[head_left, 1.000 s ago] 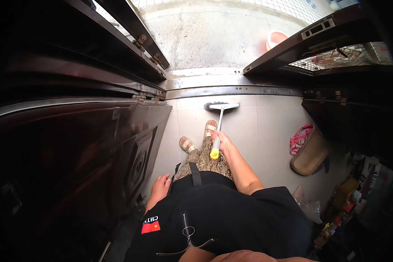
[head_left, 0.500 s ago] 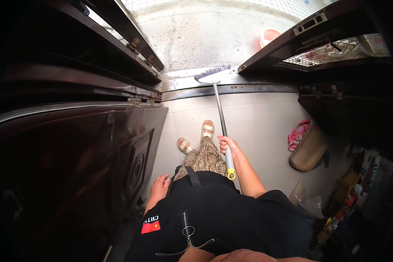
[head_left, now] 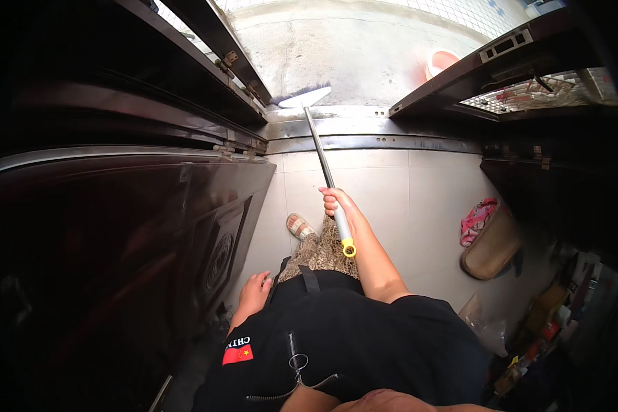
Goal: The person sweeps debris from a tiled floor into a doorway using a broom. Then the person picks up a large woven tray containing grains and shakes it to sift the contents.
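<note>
In front of me, my right hand (head_left: pixel 337 202) is wrapped round the grey grip of a broom (head_left: pixel 320 147). Its metal pole slants away from me toward the doorway, and a yellow hanging loop ends the grip on my side. The white broom head (head_left: pixel 307 98) with dark bristles lies just beyond the metal door sill (head_left: pixel 336 128), at its left part. My left hand (head_left: pixel 255 291) hangs low by my left hip, its fingers loosely bent and holding nothing that I can see.
Dark door panels (head_left: pixel 206 226) stand on the left, and another open leaf (head_left: pixel 487 65) on the right. Outside, a pinkish bucket (head_left: pixel 443 62) stands on the concrete. A tan basket-like container (head_left: pixel 491 244) with pink cloth, a clear plastic bag (head_left: pixel 485 326) and clutter lie at right.
My right hand has pushed the broom forward and left; its head has gone from on the sill to the concrete beyond. The left hand stays by my hip.
</note>
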The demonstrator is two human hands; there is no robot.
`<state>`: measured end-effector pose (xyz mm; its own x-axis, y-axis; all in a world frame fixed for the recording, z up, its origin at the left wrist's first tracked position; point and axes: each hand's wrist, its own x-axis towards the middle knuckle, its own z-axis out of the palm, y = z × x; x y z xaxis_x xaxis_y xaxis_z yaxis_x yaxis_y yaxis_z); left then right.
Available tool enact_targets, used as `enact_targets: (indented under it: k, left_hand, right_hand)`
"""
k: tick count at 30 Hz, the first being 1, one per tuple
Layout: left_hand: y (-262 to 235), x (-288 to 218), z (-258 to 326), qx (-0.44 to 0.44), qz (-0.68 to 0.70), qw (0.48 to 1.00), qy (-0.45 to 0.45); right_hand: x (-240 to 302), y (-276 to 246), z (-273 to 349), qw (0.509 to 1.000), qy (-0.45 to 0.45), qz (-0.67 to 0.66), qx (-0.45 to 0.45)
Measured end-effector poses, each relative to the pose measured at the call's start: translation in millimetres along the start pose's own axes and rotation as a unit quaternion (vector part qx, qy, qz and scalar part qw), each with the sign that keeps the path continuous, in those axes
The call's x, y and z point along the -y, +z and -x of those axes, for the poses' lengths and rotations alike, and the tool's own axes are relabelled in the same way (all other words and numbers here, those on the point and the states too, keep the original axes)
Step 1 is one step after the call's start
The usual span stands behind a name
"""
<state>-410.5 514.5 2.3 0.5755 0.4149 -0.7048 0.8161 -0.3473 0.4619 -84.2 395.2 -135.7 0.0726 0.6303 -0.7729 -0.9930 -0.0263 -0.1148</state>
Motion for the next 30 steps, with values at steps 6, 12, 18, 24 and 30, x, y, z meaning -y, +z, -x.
enact_targets:
  k: [6,12,18,24,30]
  left_hand:
    - [4.1,13.3,4.2,-0.023,0.046,0.998,-0.026]
    - [13.8,43.1,5.7,-0.04,0.072,0.996,-0.019]
    - [12.5,49.1,16.9,-0.06,0.093,0.993,-0.044]
    - [12.0,42.8,11.8,-0.081,0.146,0.984,-0.067]
    - [20.1,28.0,-1.1,-0.127,0.171,0.971,-0.11]
  right_hand:
    - [-40.5,2.3,33.6,0.991,0.015,0.087,-0.098]
    - [-52.8,9.6,-69.6,0.993,0.079,-0.053,-0.075]
    - [-6.9,68.0,-86.1,0.995,0.073,-0.064,0.024]
    - [-11.6,44.0,-14.8,0.936,0.039,0.331,-0.115]
    - [66.6,39.0,32.1,0.782,0.166,0.591,-0.11]
